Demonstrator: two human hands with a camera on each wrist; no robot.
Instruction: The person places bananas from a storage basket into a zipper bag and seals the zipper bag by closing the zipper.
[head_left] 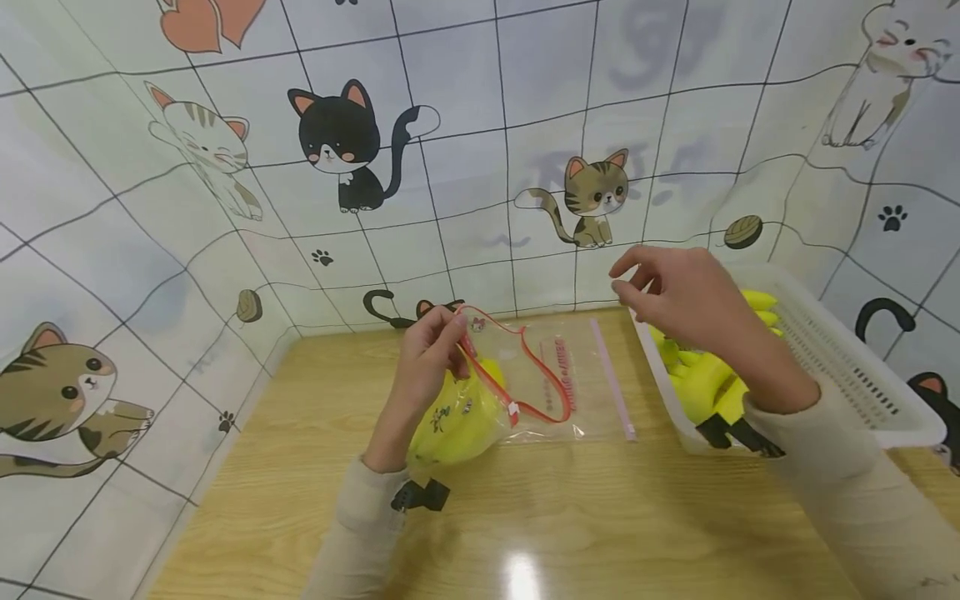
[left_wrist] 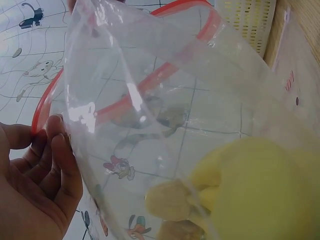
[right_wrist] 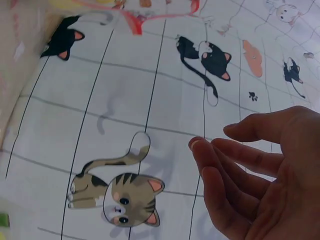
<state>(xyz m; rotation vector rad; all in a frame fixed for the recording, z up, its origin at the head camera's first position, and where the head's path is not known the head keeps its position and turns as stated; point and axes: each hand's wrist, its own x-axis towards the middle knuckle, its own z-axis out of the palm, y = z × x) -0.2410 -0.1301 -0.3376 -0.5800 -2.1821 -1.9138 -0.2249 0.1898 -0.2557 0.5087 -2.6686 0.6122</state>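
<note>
Some bananas bagged, others in the basket at right; left hand pinches the unsealed zip bag, right hand loosely curved, empty.

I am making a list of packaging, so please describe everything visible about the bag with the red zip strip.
The bag is transparent, thin and plastic-looking, with small cartoon prints. A red zip strip edges its open mouth, carrying a white-and-red slider. The left hand pinches it by the strip. Lower down, it bulges around what look like yellow bananas. Whether its bottom touches the wooden table is unclear.
</note>
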